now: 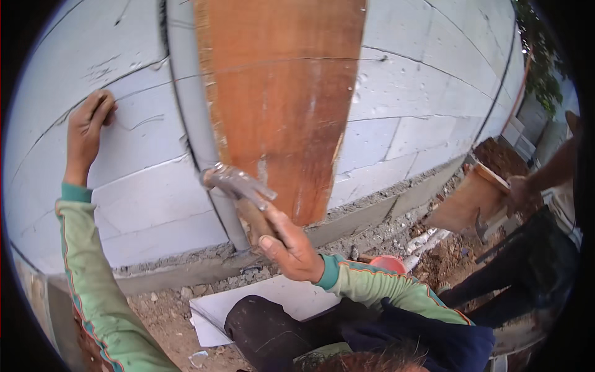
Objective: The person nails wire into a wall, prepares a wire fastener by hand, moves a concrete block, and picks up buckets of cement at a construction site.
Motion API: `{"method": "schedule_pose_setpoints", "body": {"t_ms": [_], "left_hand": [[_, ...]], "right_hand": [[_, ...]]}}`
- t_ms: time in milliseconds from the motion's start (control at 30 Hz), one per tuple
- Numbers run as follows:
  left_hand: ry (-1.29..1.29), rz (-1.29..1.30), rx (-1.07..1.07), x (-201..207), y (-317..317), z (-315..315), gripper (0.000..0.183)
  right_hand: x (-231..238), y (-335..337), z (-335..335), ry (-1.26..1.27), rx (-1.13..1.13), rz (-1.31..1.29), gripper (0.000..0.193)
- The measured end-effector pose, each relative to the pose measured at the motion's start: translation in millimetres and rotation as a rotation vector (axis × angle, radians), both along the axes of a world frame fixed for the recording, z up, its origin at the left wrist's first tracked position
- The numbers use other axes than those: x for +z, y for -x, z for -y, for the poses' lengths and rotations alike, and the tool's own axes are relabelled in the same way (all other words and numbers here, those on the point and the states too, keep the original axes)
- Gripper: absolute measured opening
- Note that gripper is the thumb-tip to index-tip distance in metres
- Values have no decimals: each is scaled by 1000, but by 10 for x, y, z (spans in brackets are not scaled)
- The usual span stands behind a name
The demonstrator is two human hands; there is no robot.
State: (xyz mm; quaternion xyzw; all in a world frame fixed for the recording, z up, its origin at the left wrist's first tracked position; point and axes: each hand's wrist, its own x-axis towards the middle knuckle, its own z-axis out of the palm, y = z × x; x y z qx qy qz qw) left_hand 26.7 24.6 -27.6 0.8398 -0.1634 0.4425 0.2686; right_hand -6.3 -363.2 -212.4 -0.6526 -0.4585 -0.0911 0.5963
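My right hand (294, 251) grips a claw hammer (238, 183) by its wooden handle. The hammer's metal head is raised beside a grey vertical pipe (197, 124) and in front of a reddish-brown wooden board (279, 111). My left hand (92, 127) is closed in a pinch against the pale block wall (142, 192), left of the pipe. A thin wire (273, 60) runs from its fingers across the pipe and board to a small dark fixing on the wall at right. The wire's curled loose end hangs beside the left fingers.
On the right, another person's hand (524, 193) holds a brown wooden panel (468, 201), near a second hammer (480, 226). A red bowl-like container (388, 265) and a white sheet (266, 297) lie on the rubble ground below. A concrete ledge (356, 220) runs along the wall's foot.
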Motion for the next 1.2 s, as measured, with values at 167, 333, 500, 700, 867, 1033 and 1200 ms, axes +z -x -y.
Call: {"method": "schedule_pose_setpoints", "body": {"t_ms": [167, 333, 500, 700, 867, 1033, 1200], "left_hand": [[-37, -30, -37, 199, 31, 204, 16], [-56, 9, 8, 179, 248, 48, 16], [-169, 58, 40, 164, 224, 61, 16], [-197, 138, -1, 156, 110, 47, 19], [-242, 178, 43, 94, 155, -29, 19], [-54, -19, 16, 157, 164, 137, 16], [-344, 270, 63, 128, 91, -44, 14]], "right_hand": [[365, -263, -175, -100, -26, 239, 62], [1017, -438, -722, -58, -80, 536, 57], [1537, -424, -1078, -400, 116, 758, 54], [1542, -625, -1268, -72, -35, 591, 50], [1443, -523, -1298, -490, 191, 490, 50], [1342, -727, -1467, -154, 63, 577, 52], [1497, -463, -1273, -504, 180, 561, 54]]}}
